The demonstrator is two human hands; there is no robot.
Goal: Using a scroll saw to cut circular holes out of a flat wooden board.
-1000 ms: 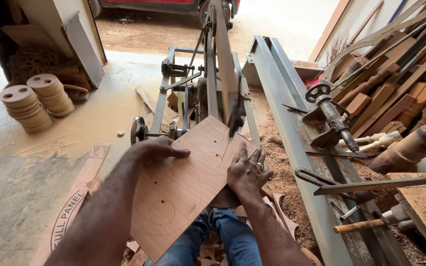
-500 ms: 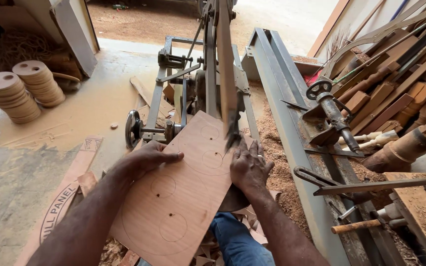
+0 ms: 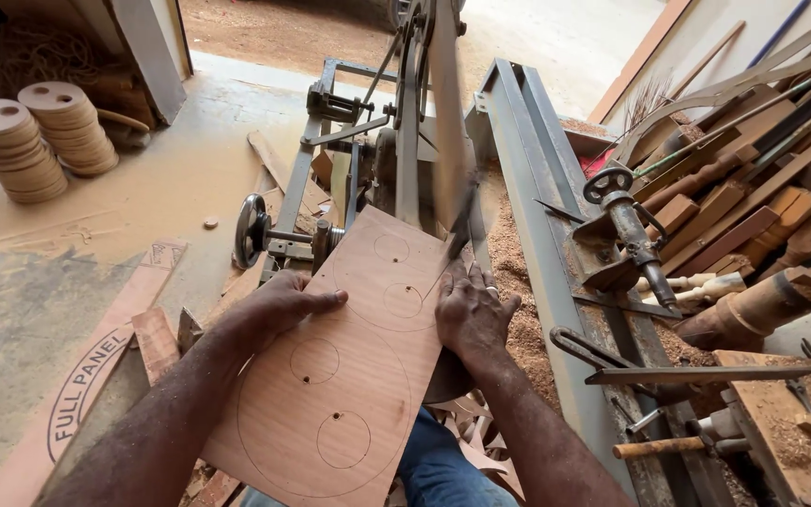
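- The left hand (image 3: 285, 302) is pressing flat on the plywood sheet (image 3: 344, 376), fingers stretched out toward 3 o'clock and lying together on the sheet's left part; it is not clamping anything.
- The right hand (image 3: 469, 314) is resting palm-down on the sheet's right edge, fingers spread apart and pointing to 12 o'clock, a ring showing on one finger.
- The plywood sheet is lying tilted across the saw table at the frame's lower centre, over the person's blue-trousered legs (image 3: 438, 465), and is carrying pencilled circles: one large one and several small ones inside it.
- The saw blade (image 3: 462, 221) is standing just at 12 o'clock of the right hand, meeting the sheet's upper right edge.
- The handwheel (image 3: 250, 230) is sitting at 11 o'clock of the left hand.
- Two stacks of wooden discs (image 3: 35, 141) are standing well apart at 10 o'clock, on the floor.
- The wood lathe (image 3: 626, 230) and sawdust are lying at 3 o'clock.
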